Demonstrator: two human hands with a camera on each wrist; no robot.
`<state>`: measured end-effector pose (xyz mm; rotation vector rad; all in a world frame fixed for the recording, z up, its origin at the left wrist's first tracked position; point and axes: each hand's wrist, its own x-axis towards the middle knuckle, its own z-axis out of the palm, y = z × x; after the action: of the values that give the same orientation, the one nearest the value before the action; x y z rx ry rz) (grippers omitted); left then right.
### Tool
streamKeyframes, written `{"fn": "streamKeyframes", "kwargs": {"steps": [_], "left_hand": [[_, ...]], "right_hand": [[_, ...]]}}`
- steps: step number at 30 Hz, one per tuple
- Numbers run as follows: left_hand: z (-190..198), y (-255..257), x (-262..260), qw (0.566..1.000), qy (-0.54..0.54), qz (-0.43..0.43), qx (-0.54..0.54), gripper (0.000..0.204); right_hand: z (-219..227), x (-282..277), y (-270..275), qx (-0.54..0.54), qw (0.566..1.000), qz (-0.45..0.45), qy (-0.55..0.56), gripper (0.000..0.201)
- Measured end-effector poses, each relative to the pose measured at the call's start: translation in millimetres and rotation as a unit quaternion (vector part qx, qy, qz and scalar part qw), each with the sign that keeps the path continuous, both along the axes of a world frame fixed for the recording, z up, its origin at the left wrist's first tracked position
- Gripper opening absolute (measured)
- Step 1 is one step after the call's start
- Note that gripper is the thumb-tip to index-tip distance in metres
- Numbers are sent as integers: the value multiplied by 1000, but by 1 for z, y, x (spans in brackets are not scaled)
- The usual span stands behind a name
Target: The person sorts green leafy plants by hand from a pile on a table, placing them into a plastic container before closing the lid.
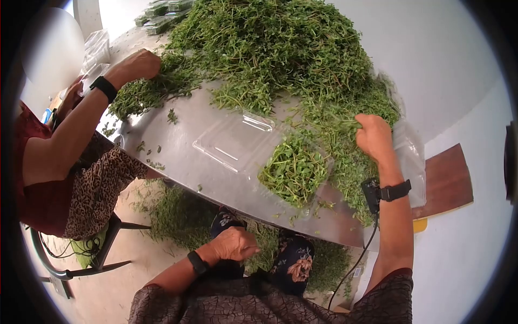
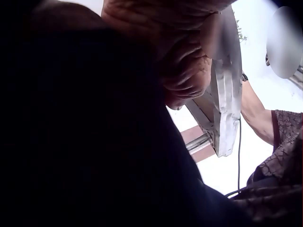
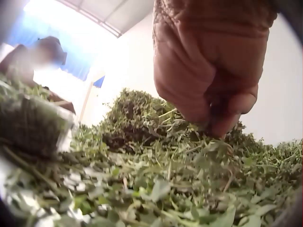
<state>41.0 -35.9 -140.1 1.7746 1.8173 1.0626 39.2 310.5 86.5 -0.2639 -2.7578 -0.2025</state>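
My right hand [image 1: 375,137] pinches leafy green sprigs [image 1: 348,123] over loose greens at the table's right side. In the right wrist view its curled fingers [image 3: 227,120] reach down into the greens. Left of this hand sits a clear plastic clamshell box, its base filled with leafy sprigs [image 1: 295,170] and its transparent lid [image 1: 232,146] folded flat on the table. My left hand [image 1: 234,244] lies by my knee below the table edge, loosely curled and holding nothing. The left wrist view is mostly dark, with part of that hand [image 2: 184,71] near the table's underside.
A large heap of greens [image 1: 275,48] covers the far part of the metal table [image 1: 178,129]. Another person's hand [image 1: 141,65] is at a smaller pile on the left. Filled clear boxes [image 1: 162,21] are stacked at the back; more greens [image 1: 178,216] lie on the floor.
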Motion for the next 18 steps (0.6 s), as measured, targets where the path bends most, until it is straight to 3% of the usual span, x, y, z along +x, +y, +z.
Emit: {"fn": "streamKeyframes", "kwargs": {"steps": [2,3,5,6,8,13,18], "left_hand": [[0,1,-1,1000,10,21,-3,24],[0,1,-1,1000,8,21,6,24],[-2,2,0,1000,6,18,16,23],[-4,2,0,1000,17,18,7,23],[-8,3,-1,999,32,19,0,22],[-13,5,1,998,44,30,20,22],[-10,4,0,998,39,44,1,23]], "right_hand": [[8,6,0,-112,991,-26,69,15],[12,8,-2,-111,991,-27,70,15],[20,14,-8,-278,957,-78,26,15],[23,17,-14,-277,957,-78,28,15],[28,25,-35,-425,902,-43,56,13],[59,41,-74,-479,877,-7,44,11],[48,43,-100,-482,870,75,74,10]]}}
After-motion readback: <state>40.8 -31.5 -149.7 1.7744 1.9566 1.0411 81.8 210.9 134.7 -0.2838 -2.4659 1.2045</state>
